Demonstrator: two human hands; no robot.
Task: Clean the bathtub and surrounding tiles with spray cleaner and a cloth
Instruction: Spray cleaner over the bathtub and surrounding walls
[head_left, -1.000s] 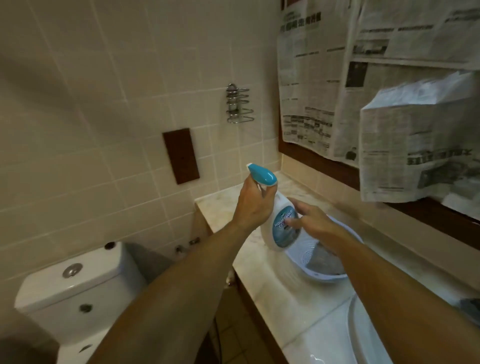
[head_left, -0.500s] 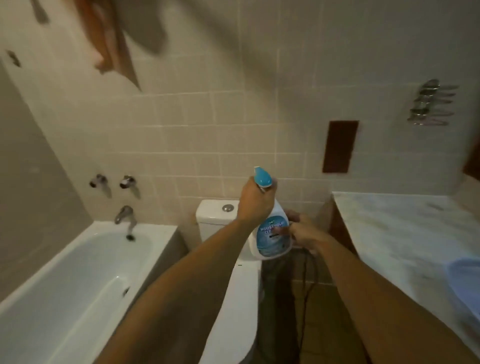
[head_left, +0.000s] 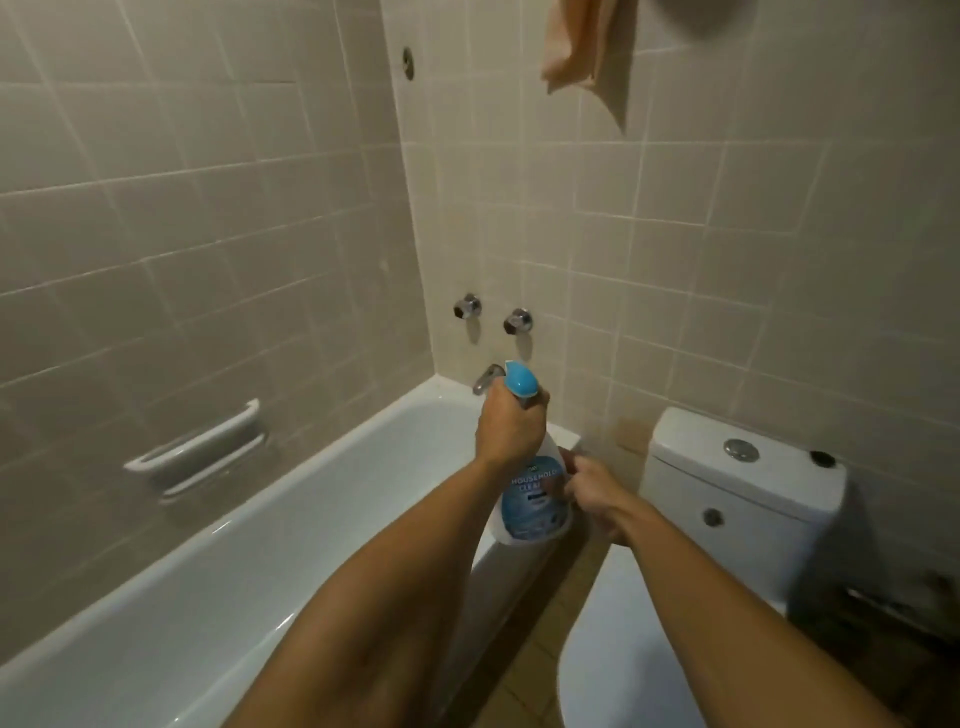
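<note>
Both forearms outstretched, left hand (head_left: 511, 427) clenched high, right hand (head_left: 592, 491) seemingly pinching.

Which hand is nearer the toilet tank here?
Right. The right hand touches the spray bottle's lower body on the side facing the toilet tank. The left hand grips the bottle's neck, higher and over the tub.

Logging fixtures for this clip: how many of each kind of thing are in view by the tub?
Spray bottle: 1
Bathtub: 1
Toilet: 1
Wall tap handles: 2
Spout: 1
Grab rail: 1
Hanging cloth: 1
Total: 8
</note>
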